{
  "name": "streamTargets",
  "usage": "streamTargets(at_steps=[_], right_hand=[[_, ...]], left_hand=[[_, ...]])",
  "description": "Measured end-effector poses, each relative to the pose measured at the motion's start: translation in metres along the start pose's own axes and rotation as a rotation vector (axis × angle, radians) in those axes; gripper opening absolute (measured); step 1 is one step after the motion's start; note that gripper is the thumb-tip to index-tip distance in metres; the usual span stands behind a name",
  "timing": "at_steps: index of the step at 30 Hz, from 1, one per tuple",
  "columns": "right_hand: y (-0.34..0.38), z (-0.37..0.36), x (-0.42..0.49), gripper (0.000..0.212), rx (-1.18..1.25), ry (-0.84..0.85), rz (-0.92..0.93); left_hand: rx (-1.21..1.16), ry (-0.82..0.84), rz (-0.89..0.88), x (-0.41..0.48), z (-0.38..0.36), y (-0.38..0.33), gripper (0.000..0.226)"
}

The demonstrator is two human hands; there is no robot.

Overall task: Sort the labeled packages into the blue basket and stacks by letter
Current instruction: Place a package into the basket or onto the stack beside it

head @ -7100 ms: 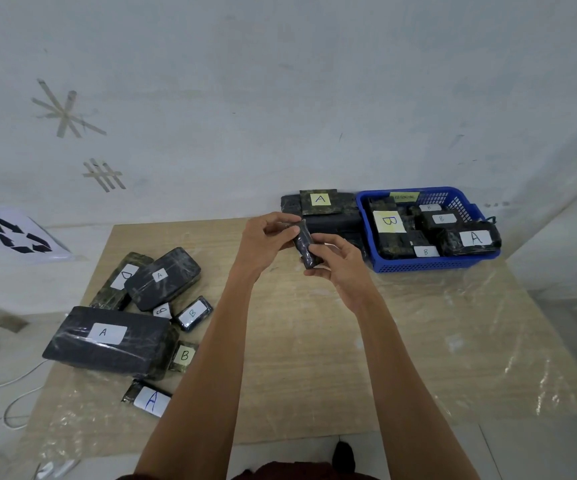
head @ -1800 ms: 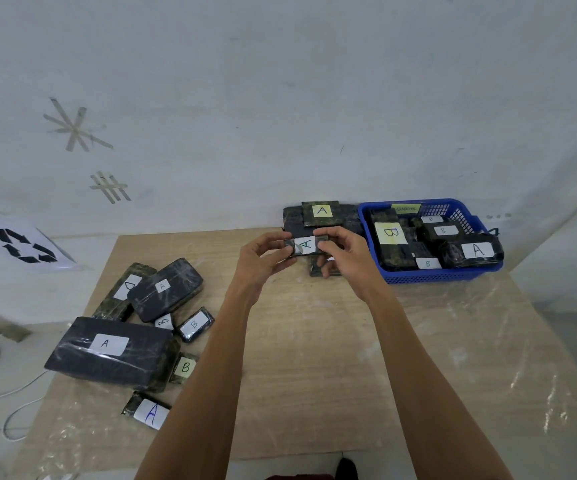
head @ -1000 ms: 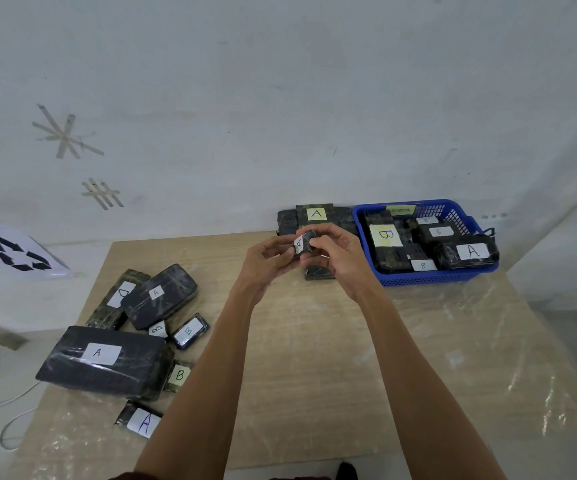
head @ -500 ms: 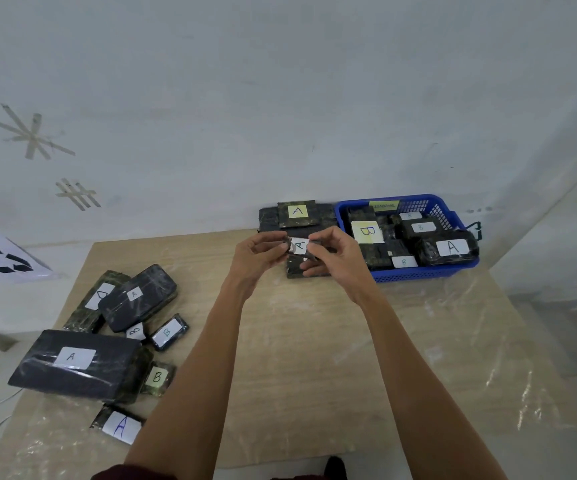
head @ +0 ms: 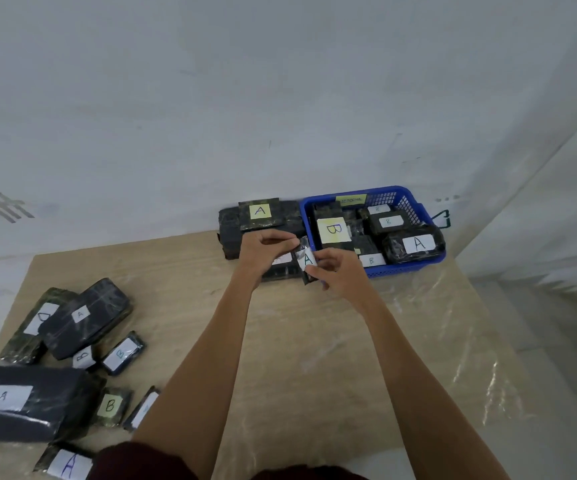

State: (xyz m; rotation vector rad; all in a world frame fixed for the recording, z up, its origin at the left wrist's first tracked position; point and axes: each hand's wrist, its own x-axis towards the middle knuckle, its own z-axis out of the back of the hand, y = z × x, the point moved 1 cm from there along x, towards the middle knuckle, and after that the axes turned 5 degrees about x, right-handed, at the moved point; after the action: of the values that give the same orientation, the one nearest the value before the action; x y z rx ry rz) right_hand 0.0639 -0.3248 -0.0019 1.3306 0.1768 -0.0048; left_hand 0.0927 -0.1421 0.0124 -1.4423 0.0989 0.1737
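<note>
At the far edge of the table [head: 314, 341], head view: both hands hold one small package [head: 303, 249] in the air, above a dark package [head: 281, 270] that lies on the table in front of the A stack [head: 261, 216]. On the left hand [head: 262, 245], thumb and fingertips are closed on the upper end of the package. On the right hand [head: 340, 273], thumb and forefinger pinch its lower end, with the other fingers loosely curled. Its white label [head: 307, 259], letter A, faces the camera, and the package stands nearly on end, slightly tilted. The basket [head: 408, 202] sits just right of the stack and holds several B packages and one A package [head: 418, 244]. A pile [head: 82, 323] of packages lettered A, B and D lies at the near left, well apart from the hands.

Step in hand, as judged: reading the letter before placing. The sort looks part done, with the pile yet to go.

Next move, as judged: one hand lets go while the other lays the package flat on the A stack, label up, squarely enough that it slides neither off the stack nor into the basket.

Change from half a second ago: the package then lay crosswise between the fingertips. It is now turned on end and a little nearer the basket. Seven seconds ago it was held edge-on, label unseen
</note>
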Motion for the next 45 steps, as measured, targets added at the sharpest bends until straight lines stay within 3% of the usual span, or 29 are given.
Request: streamTargets(at_steps=[5,11,19,22,26,31,45], right_hand=[[-0.010,0.025,0.022,0.030,0.021,-0.086,-0.070],[-0.018,0.057,0.060,0.027,0.029,-0.177,-0.129],[-0.029,0.128,0.164,0.027,-0.178,-0.232,-0.166],[-0.039,0.139,0.200,0.021,-0.280,-0.197,-0.181],[-0.071,0.138,0.237,0.019,-0.441,-0.102,-0.257],[-0.108,0.120,0.263,0.034,-0.537,-0.066,-0.347],[-0.123,0.099,0.276,0.018,-0.668,-0.117,-0.275]], left_hand=[[-0.022,0.084,-0.009,0.031,-0.028,-0.004,0.017],[0.000,0.056,0.054,0.078,-0.059,-0.005,0.016],[0.568,-0.083,0.129,0.147,-0.091,0.025,0.029],[0.784,-0.088,0.127,0.166,-0.098,0.032,0.028],[0.904,-0.115,0.163,0.183,-0.101,0.041,0.025],[0.899,-0.108,0.231,0.196,-0.099,0.048,0.038],[0.849,-0.072,0.235,0.197,-0.092,0.041,0.044]])
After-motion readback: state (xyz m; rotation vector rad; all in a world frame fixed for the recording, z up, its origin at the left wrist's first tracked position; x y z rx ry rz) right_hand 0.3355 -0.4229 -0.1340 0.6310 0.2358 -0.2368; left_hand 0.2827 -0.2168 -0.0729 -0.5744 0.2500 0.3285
